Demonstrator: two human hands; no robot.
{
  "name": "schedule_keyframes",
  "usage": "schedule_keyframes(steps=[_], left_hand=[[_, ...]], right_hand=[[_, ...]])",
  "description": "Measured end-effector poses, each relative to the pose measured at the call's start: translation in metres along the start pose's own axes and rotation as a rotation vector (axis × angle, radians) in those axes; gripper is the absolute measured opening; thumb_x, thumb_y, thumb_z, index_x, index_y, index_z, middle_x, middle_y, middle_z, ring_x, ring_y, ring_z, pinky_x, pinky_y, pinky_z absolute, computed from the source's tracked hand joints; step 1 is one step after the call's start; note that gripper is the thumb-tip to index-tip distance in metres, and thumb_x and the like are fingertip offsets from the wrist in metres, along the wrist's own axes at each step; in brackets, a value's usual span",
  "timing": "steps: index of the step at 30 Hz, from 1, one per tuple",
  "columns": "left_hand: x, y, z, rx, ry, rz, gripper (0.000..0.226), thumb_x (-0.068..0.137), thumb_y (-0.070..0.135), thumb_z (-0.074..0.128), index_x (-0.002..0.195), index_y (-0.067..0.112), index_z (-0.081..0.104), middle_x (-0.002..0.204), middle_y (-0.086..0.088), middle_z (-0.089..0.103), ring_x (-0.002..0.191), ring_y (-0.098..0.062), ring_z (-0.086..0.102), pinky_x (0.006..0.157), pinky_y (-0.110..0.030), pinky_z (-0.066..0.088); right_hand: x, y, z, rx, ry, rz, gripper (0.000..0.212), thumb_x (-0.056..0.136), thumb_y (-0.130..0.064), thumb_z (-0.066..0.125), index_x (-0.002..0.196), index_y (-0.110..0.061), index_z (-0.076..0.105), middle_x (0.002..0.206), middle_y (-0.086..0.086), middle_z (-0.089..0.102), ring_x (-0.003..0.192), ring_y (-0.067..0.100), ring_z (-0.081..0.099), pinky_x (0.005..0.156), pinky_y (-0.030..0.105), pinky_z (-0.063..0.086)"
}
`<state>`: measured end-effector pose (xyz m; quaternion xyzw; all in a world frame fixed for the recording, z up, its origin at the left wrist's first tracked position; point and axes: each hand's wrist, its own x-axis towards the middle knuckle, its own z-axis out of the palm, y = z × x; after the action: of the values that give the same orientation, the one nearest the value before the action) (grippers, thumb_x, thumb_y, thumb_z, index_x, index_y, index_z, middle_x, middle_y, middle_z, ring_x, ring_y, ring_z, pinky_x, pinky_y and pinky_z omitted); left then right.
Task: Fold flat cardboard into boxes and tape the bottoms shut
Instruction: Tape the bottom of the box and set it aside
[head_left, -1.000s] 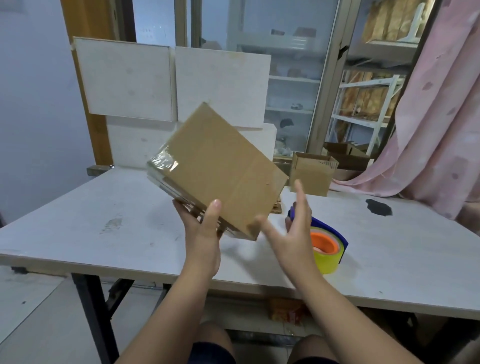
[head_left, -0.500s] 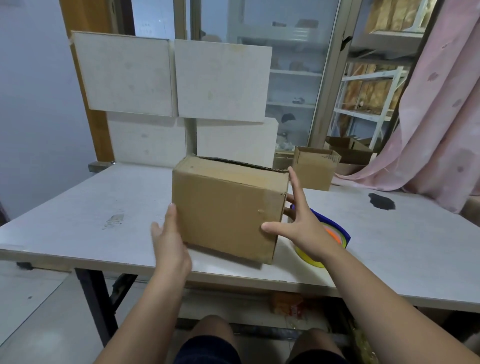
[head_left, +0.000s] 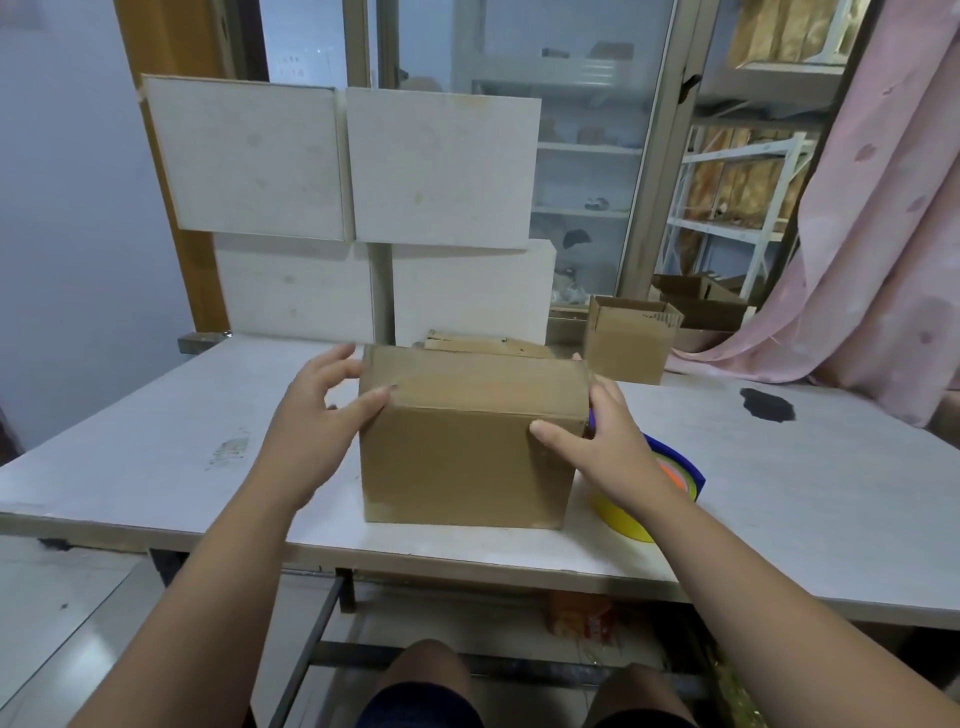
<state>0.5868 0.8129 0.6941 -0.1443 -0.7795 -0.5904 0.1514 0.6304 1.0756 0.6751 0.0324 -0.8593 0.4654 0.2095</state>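
Left hand (head_left: 322, 415), fingers spread, cups a top corner of the cardboard box (head_left: 467, 457); right hand (head_left: 608, 441) grips the opposite side, tape dispenser (head_left: 675, 467) just beneath it.

A brown corrugated cardboard box (head_left: 467, 447) stands squarely on the white counter (head_left: 156, 441) at the centre of the frame, near the front edge, long side facing the viewer, its upper face showing as a closed brown surface. Just behind it a flat piece of brown cardboard (head_left: 488, 343) lies low on the counter, mostly hidden. Right of the box, just beside its lower corner, sits a yellow tape roll with an orange core in a blue dispenser (head_left: 670, 483). Further back, right of centre, a smaller open-topped brown cardboard box (head_left: 628, 343) stands upright.
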Motion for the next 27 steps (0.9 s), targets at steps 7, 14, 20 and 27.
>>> schedule_keyframes(steps=[7, 14, 20, 27], left_hand=[[0.007, 0.008, -0.014, -0.027, -0.401, 0.024, 0.015, 0.090, 0.004, 0.059, 0.099, 0.015, 0.063, 0.090, 0.017, 0.071, 0.087, 0.000, 0.066, 0.071, -0.010, 0.049], [0.025, 0.024, -0.016, 0.286, -0.586, -0.094, 0.057, 0.078, 0.032, 0.074, 0.127, 0.044, 0.047, 0.126, 0.018, 0.046, 0.104, 0.005, 0.050, 0.084, -0.010, 0.038], [0.039, 0.023, -0.021, 0.703, -0.823, 0.085, 0.050, 0.082, 0.046, 0.069, 0.124, 0.052, 0.042, 0.149, 0.020, 0.012, 0.137, -0.003, 0.005, 0.111, -0.027, 0.015], [0.033, 0.007, -0.016, 0.479, -0.649, 0.332, 0.048, 0.080, 0.033, 0.074, 0.114, 0.050, 0.043, 0.138, 0.027, 0.032, 0.129, 0.011, 0.026, 0.097, -0.009, 0.027]], right_hand=[[0.004, 0.002, -0.007, 0.186, 0.027, 0.004, 0.055, 0.080, -0.035, 0.073, 0.122, -0.040, 0.038, 0.104, -0.035, 0.047, 0.098, -0.012, 0.053, 0.072, 0.004, 0.044], [0.027, 0.001, -0.024, -0.237, -0.279, -0.040, 0.057, 0.065, -0.035, 0.087, 0.107, -0.027, 0.049, 0.117, -0.003, 0.040, 0.103, -0.013, 0.035, 0.089, 0.017, 0.040], [0.033, -0.029, -0.040, -0.814, -0.472, -0.302, 0.027, 0.073, -0.041, 0.079, 0.085, -0.046, 0.056, 0.101, -0.002, 0.026, 0.099, 0.017, 0.027, 0.084, 0.029, 0.035], [0.047, -0.041, -0.043, -1.169, -0.609, -0.350, 0.078, 0.077, -0.050, 0.072, 0.142, -0.051, 0.028, 0.105, 0.000, 0.027, 0.105, 0.018, 0.030, 0.075, 0.028, 0.024]])
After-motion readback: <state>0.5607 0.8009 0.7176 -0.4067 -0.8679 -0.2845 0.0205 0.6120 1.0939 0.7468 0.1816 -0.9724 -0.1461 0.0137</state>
